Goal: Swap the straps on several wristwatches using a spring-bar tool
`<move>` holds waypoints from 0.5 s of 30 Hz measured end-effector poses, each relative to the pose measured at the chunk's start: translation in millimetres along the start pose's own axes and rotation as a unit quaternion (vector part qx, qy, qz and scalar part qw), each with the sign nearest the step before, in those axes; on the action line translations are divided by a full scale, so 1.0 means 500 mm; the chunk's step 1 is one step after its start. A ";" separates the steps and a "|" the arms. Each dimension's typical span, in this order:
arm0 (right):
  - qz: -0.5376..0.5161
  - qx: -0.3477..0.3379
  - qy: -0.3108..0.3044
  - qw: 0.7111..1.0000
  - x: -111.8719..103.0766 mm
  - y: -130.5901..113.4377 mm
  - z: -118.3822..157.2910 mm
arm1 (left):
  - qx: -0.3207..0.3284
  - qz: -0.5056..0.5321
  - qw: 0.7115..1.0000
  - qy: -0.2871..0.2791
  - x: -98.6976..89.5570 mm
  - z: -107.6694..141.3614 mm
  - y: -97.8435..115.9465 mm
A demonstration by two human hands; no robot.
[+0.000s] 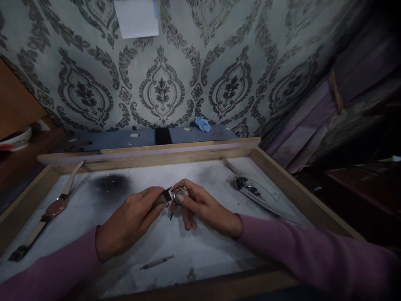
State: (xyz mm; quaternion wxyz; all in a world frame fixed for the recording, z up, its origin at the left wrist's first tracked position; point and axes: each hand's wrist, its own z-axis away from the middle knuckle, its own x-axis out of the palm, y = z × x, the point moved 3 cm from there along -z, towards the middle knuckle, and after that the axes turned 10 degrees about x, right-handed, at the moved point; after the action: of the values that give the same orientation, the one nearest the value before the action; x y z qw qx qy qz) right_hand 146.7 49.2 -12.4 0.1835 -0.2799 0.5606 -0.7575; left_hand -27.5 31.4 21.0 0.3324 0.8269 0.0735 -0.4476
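Over the middle of a shallow wooden tray [188, 255], both hands work close together. My left hand [131, 217] pinches a short dark brown piece that looks like a watch strap [167, 195]; my fingers cover much of it. A round silver watch case [180, 194] is gripped in my right hand [202, 205], with the thumb on its face. Only a small gap, if any, separates strap and case; whether they touch I cannot tell. Below the hands lies a thin metal double-ended tool [156, 262], like a spring bar tool.
A watch with a light strap [56, 207] lies along the tray's left side. Another watch [247, 184] with a strap rests at the right. Behind the rim, a crumpled blue cloth [202, 124] sits against the patterned wall. A purple curtain [313, 121] hangs at the right.
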 end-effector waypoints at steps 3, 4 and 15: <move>0.014 -0.013 0.003 1.000 0.000 -0.004 0.003 | 0.020 -0.036 0.999 -0.003 -0.002 0.000 0.003; 0.016 -0.017 0.003 1.000 0.001 -0.006 0.003 | 0.027 -0.049 0.998 -0.004 -0.003 0.000 0.005; 0.003 -0.014 -0.008 1.000 0.003 -0.003 0.001 | 0.098 -0.219 0.971 -0.002 -0.007 -0.003 0.022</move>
State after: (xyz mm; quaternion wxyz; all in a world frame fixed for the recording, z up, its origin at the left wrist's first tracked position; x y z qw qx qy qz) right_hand 145.7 48.4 -10.3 0.1859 -0.2871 0.5704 -0.7468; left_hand -23.8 24.4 29.5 0.1439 0.8181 0.2079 -0.5165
